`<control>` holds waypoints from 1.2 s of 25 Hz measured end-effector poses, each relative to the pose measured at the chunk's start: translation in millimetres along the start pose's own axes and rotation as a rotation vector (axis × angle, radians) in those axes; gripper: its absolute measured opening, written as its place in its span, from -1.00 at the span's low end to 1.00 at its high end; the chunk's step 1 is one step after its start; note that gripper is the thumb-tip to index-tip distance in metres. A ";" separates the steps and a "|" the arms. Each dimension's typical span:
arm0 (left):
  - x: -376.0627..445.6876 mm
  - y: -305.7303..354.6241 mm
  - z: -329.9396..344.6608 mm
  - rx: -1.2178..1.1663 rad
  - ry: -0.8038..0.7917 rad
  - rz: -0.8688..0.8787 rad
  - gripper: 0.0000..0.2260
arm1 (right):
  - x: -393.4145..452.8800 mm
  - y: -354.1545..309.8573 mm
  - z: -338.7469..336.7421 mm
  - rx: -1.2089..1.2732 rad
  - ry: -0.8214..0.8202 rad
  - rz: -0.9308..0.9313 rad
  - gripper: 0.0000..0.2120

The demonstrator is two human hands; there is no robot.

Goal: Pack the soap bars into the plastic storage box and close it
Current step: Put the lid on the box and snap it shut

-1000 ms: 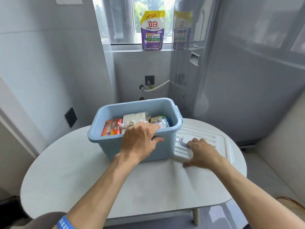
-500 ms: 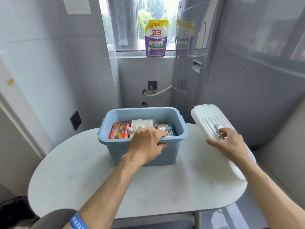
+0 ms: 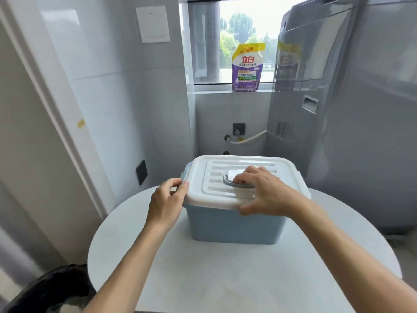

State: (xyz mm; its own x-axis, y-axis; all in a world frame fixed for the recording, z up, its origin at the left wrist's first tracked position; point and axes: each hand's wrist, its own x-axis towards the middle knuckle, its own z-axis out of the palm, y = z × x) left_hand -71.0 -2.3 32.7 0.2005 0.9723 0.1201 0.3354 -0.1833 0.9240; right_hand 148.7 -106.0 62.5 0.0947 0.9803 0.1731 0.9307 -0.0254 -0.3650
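Surroundings first: purple detergent pouch [image 3: 247,67] upright on the windowsill at upper centre of the frame, grey appliance [image 3: 352,114] filling the right side, dark wall socket [image 3: 238,129] and white hose [image 3: 250,139] below the sill, white wall panel [image 3: 152,24] at upper left. Round white desk [image 3: 203,279] occupies the lower centre and carries the blue plastic storage box [image 3: 232,224] at its far edge. White lid [image 3: 225,197] sits on top of the box and hides the contents; whether it is fully seated cannot be told. Left hand [image 3: 165,205] reaches in from lower left, fingers curled around the box's left rim and lid corner. Right hand [image 3: 262,192] lies over the lid, fingers closed on the grey handle [image 3: 230,182], thumb along the lid's near edge.
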 end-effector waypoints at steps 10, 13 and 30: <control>10.7 -16.1 -3.6 -0.164 -0.018 -0.172 -0.72 | 3.8 9.1 14.4 0.284 0.164 0.060 -0.74; 6.7 -14.2 -4.0 -0.250 -0.062 -0.242 -0.77 | -22.5 24.5 23.0 0.182 0.557 0.529 -0.57; -2.0 -13.0 4.5 -0.510 -0.185 -0.479 -0.72 | -34.0 65.6 31.5 0.809 0.714 0.620 -0.73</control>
State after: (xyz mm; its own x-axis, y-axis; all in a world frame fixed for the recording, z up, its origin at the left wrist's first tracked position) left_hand -71.7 -2.6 18.8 0.3071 0.8801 -0.3621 -0.0364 0.3910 0.9196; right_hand 195.4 -134.9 3.8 0.8469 0.5139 0.1366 0.1995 -0.0689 -0.9775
